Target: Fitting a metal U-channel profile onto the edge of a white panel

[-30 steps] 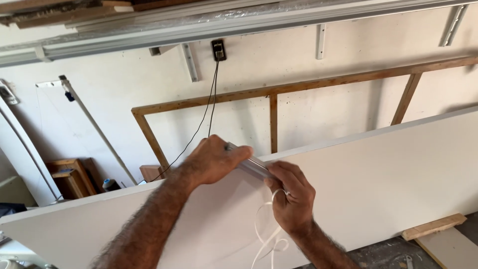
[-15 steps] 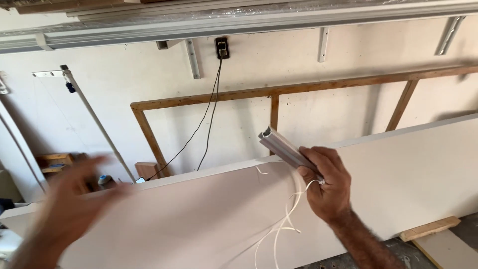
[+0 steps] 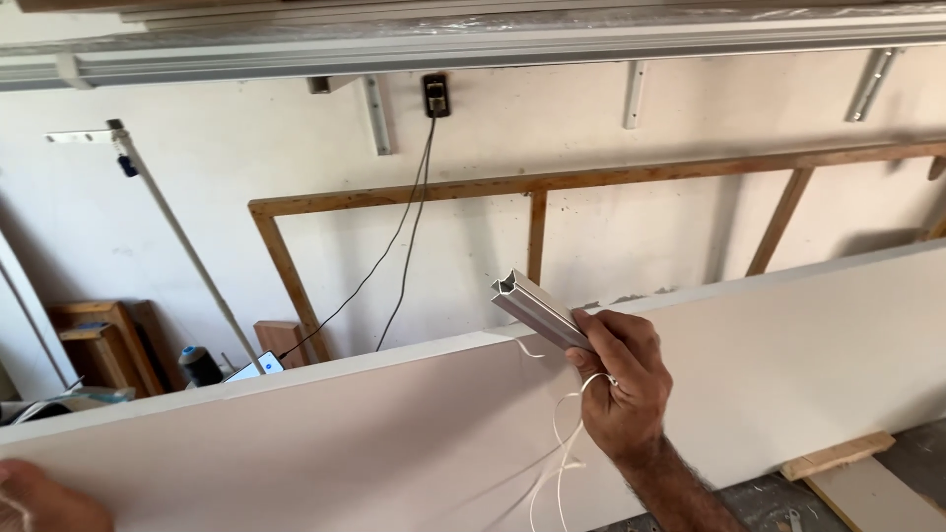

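The right hand point(image 3: 619, 379), at centre right, is raised with its fist clenched around a short silver rail point(image 3: 537, 308) angled up-left, with white cord point(image 3: 562, 453) dangling below. The left hand point(image 3: 44, 496) shows only partly at lower left; its grip is unclear. A white panel point(image 3: 345, 433) spans behind.

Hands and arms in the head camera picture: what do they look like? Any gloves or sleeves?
No gloves and no sleeves show. The right hand is bare, with no ring or watch in sight, and its forearm is bare and hairy right down to the picture's edge. Only a small bare bit of the left hand peeks in at the bottom left corner, too little to tell more.
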